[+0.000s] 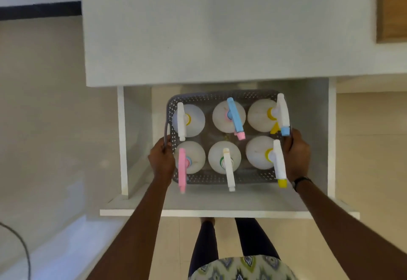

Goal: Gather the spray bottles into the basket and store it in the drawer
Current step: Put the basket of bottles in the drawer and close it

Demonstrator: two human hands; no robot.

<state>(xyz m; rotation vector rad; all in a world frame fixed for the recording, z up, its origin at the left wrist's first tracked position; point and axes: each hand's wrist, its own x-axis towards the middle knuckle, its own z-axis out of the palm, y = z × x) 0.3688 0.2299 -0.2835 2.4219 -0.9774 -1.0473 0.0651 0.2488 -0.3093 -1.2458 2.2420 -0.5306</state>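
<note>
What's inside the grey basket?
Six white spray bottles stand in the basket, in two rows of three. Their bodies hide most of the basket floor.

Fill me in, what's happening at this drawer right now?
A person holds a grey perforated basket by its two short ends, left hand on one side and right hand on the other. Six white spray bottles stand upright in it, in two rows of three, such as the blue-headed one. The basket is over or inside the pulled-out white drawer below the white countertop; I can't tell whether it rests on the bottom yet. The drawer is open.
</note>
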